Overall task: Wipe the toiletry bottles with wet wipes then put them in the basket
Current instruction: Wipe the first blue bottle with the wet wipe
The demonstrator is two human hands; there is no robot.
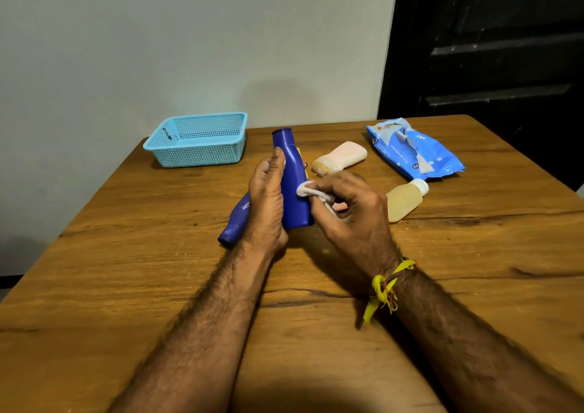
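Bottle (292, 175) | upright above table (442, 270), centre | left hand (268, 197) grips it, steadying | right hand (350, 204) pinches wipe (308, 188) on its side to scrub | basket (197, 140) back-left, apparently empty, ready | three bottles lying nearby, likely unwiped

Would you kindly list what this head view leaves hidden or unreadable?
- Lying dark blue plastic bottle: its middle is hidden behind the left hand.
- Blue wet-wipe packet: print too small to read.
- Light blue mesh basket: floor partly hidden by its near wall.
- Crumpled white wipe: mostly hidden inside the right hand.
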